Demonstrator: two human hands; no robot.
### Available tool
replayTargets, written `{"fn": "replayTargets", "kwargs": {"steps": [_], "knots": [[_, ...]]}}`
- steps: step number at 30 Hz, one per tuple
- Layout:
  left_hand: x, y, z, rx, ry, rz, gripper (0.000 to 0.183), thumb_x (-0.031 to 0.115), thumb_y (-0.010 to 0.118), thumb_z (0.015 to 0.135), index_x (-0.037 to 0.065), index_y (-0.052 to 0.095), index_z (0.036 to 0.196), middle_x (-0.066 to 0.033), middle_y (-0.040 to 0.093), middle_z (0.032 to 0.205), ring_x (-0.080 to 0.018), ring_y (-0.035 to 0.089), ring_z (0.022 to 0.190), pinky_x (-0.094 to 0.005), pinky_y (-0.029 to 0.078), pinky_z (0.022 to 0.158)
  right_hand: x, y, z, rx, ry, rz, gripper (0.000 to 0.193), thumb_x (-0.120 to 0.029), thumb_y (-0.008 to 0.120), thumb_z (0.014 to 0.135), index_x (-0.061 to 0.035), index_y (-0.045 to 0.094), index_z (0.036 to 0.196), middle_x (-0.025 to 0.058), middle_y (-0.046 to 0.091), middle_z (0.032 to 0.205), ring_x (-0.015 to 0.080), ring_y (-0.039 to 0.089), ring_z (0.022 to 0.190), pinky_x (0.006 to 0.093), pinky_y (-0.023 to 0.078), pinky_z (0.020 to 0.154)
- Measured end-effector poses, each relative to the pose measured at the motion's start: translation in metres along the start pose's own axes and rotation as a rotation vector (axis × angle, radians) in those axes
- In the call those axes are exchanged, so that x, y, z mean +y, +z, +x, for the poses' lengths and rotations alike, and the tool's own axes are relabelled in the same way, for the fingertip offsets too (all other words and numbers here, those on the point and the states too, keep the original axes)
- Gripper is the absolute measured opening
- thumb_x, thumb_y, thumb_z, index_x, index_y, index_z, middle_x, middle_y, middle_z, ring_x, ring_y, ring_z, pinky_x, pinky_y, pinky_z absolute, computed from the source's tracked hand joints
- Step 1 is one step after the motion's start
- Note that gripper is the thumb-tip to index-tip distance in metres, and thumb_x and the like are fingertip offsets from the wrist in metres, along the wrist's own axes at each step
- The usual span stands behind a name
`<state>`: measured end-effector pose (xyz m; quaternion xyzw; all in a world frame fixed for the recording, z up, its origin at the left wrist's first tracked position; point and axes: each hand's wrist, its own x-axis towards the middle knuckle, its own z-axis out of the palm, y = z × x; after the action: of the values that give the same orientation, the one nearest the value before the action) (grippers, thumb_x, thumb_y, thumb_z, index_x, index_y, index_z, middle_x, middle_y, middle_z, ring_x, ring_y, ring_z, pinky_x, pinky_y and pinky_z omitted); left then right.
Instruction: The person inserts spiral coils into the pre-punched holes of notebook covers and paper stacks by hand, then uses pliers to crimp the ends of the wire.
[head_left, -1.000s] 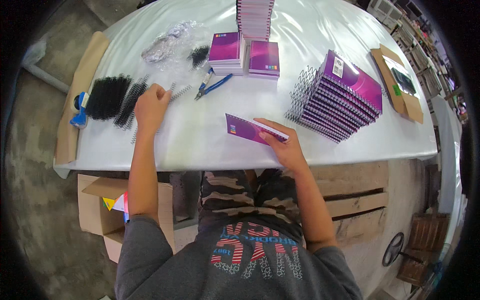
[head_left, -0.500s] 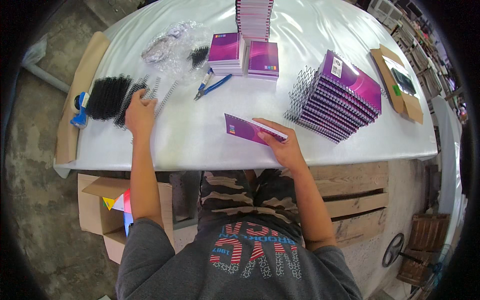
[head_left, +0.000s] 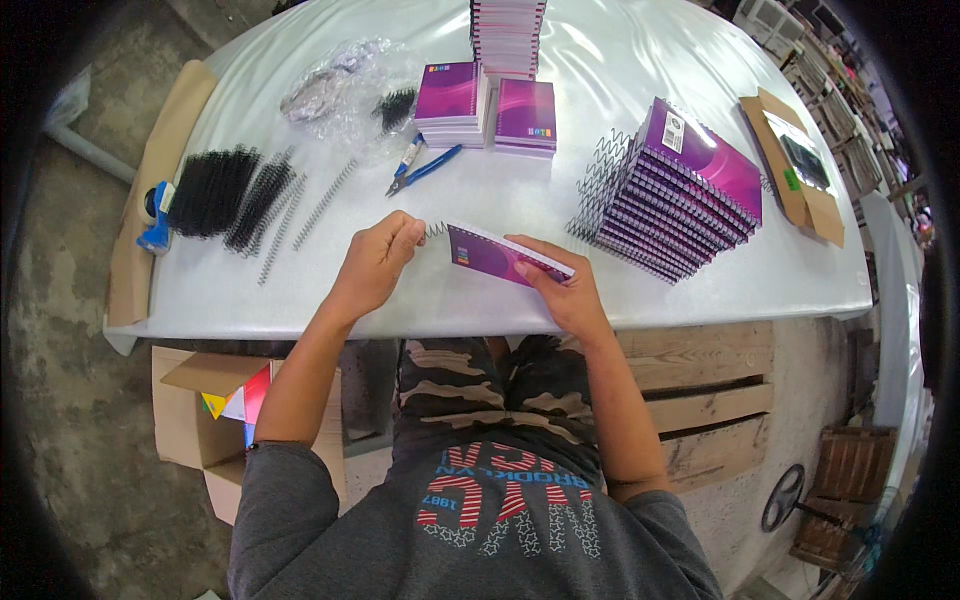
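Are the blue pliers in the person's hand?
No, the blue pliers lie on the white table, apart from the left hand and the right hand.

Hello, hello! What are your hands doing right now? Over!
Left hand pinching wire coil at notebook's end. Right hand steadying notebook on table. Pliers and loose coils lie beyond, nothing blocking.

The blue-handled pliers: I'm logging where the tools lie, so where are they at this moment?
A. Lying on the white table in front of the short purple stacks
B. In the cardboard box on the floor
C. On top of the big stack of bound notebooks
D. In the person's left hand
A: the blue-handled pliers lie free on the white table, just in front of the short purple stacks, away from both hands.
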<state>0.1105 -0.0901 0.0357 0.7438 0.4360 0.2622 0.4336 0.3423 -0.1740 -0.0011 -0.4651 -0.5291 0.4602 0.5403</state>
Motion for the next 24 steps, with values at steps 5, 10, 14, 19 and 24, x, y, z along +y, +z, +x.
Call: {"fn": "replayTargets", "kwargs": {"steps": [5, 10, 14, 19, 24], "knots": [[0.002, 0.005, 0.007, 0.031, -0.079, -0.009, 0.032, 0.03, 0.045, 0.096, 0.003, 0.051, 0.08, 0.0041, 0.039, 0.058, -0.0042, 0.035, 0.053, -0.0205, 0.03, 0.049, 0.0, -0.002, -0.001, -0.016, 0.059, -0.006, 0.03, -0.003, 0.058, 0.085, -0.0046, 0.06, 0.115, 0.0056, 0.064, 0.1, 0.0096, 0.054, 0.088, 0.0225, 0.042, 0.083], [-0.001, -0.004, 0.022, -0.029, 0.087, -0.285, 0.014, 0.012, 0.061, 0.087, 0.006, 0.05, 0.081, 0.0025, 0.05, 0.068, -0.0045, 0.043, 0.061, -0.0188, 0.035, 0.056, 0.003, -0.003, 0.0, -0.03, 0.011, 0.001, 0.029, -0.003, 0.058, 0.085, -0.0035, 0.061, 0.114, 0.0065, 0.065, 0.101, 0.0094, 0.055, 0.089, 0.0222, 0.042, 0.083], [0.015, -0.013, 0.029, 0.026, 0.358, 0.232, 0.01, 0.008, 0.066, 0.08, 0.004, 0.058, 0.085, 0.0008, 0.053, 0.073, -0.0056, 0.044, 0.063, -0.0206, 0.037, 0.057, 0.005, -0.004, 0.001, -0.031, -0.001, 0.007, 0.028, -0.003, 0.059, 0.084, -0.0024, 0.061, 0.112, 0.0081, 0.065, 0.104, 0.0102, 0.056, 0.092, 0.0231, 0.043, 0.084], [0.026, -0.027, 0.036, -0.357, -0.071, 0.043, 0.012, 0.013, 0.063, 0.083, 0.002, 0.061, 0.087, -0.0012, 0.055, 0.071, -0.0063, 0.044, 0.062, -0.0216, 0.037, 0.058, 0.003, -0.003, -0.002, -0.037, -0.012, -0.042, 0.027, -0.003, 0.059, 0.084, -0.0021, 0.062, 0.111, 0.0088, 0.066, 0.104, 0.0111, 0.058, 0.092, 0.0245, 0.043, 0.084], [0.035, -0.033, 0.043, -0.534, -0.246, 0.072, 0.013, 0.015, 0.061, 0.085, 0.002, 0.06, 0.088, -0.0025, 0.057, 0.077, -0.003, 0.044, 0.061, -0.0176, 0.037, 0.056, 0.001, -0.004, -0.003, -0.058, -0.02, -0.075, 0.027, -0.003, 0.059, 0.084, -0.0025, 0.062, 0.11, 0.0091, 0.066, 0.103, 0.0113, 0.058, 0.091, 0.0247, 0.044, 0.084]]}}
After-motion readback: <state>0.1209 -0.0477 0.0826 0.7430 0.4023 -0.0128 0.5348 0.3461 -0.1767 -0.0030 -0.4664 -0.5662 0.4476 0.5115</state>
